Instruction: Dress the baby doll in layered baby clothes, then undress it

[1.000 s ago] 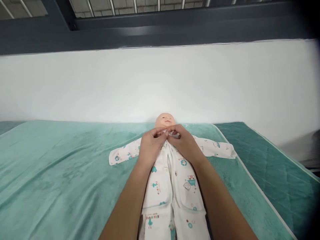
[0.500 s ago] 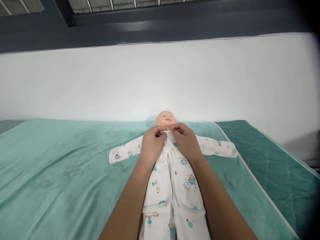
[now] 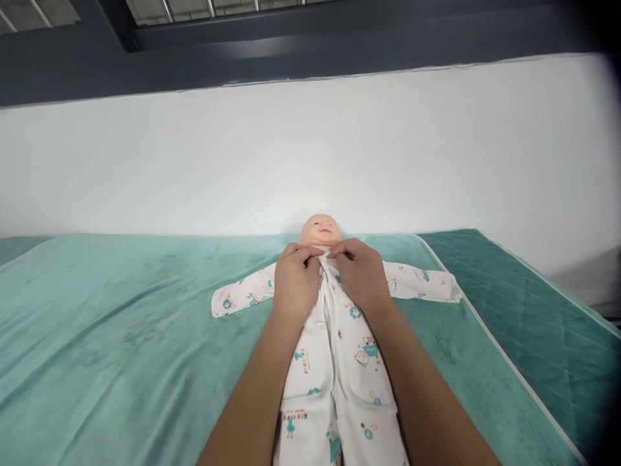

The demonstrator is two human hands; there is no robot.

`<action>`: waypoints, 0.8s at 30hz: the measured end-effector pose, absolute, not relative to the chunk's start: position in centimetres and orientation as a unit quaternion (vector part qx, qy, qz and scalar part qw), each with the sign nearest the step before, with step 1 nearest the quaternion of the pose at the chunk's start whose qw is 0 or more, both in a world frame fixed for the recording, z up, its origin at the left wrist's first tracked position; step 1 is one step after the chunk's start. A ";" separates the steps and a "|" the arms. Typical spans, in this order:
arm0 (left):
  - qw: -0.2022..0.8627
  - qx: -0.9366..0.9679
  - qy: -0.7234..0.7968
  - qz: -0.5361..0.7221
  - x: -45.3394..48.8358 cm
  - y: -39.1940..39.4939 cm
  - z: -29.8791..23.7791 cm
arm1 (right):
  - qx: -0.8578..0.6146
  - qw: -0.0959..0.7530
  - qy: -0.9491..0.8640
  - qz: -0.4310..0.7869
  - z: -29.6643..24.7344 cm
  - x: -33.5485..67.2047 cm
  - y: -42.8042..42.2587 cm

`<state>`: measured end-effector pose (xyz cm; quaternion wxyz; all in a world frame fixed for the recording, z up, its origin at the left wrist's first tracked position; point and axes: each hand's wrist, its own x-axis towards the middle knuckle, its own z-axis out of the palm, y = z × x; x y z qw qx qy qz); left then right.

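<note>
A baby doll (image 3: 321, 230) lies on its back, head toward the wall, sleeves spread out to both sides. It wears a white printed baby jacket (image 3: 367, 349) with white printed trousers below. My left hand (image 3: 297, 275) pinches the left edge of the jacket's collar just under the doll's chin. Opposite it, my right hand (image 3: 358, 268) pinches the collar's right edge, the fingertips of both hands nearly meeting. Below the hands the jacket's front edges hang apart, and a button (image 3: 321, 325) shows on the left flap. The fastening at the neck is mostly hidden by my fingers.
A green blanket (image 3: 145, 349) with some wrinkles lies under the doll. To the right, a darker green quilted mattress cover (image 3: 528, 310) shows beyond the blanket's pale edge. A white wall (image 3: 310, 149) rises behind the doll's head, with a dark window frame (image 3: 291, 55) above.
My left fingers have shifted slightly at the collar, and the pinch looks a little more open. My right hand stays at the neckline. The view has tilted slightly.
</note>
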<state>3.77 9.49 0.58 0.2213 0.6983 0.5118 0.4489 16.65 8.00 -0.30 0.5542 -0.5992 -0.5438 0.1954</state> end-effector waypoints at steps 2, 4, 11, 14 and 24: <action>0.224 0.693 0.515 0.451 3.8 9.5 0.6 | -0.599 0.555 -0.546 0.188 -0.3 16.7 8.0; 0.230 0.691 0.511 0.457 3.8 9.6 0.6 | -0.596 0.559 -0.548 0.180 -0.3 16.7 8.0; 0.250 0.697 0.485 0.465 3.7 9.5 0.7 | -0.593 0.562 -0.547 0.185 -0.3 16.6 7.8; 0.234 0.699 0.494 0.461 3.8 9.5 0.7 | -0.595 0.560 -0.546 0.185 -0.3 16.6 7.8; 0.221 0.696 0.509 0.456 3.8 9.4 0.7 | -0.591 0.552 -0.551 0.208 -0.1 16.7 7.8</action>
